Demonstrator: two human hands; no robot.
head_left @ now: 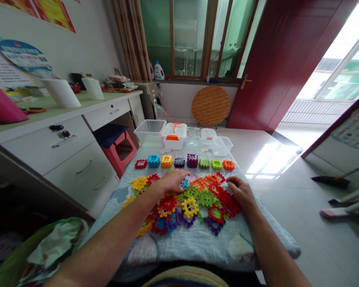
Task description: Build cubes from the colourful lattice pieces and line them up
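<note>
With left hand (174, 182) at blue piece (184, 183), right hand (242, 193) by red pieces (231, 204), angled inward, seemingly for easy reach, can't tell if pinching or spread.

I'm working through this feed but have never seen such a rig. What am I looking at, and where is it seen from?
There is no robot here: these are a person's two bare hands. The single picture comes from a camera worn on the head, looking forward and down.

A patterned cloth covers the surface. On it lies a pile of colorful plastic pieces, with a row of eight blocks beyond and clear boxes at the far end.

The left hand is at a blue piece; whether it grips it is unclear. The right hand is by red pieces, with no clear hold.
</note>
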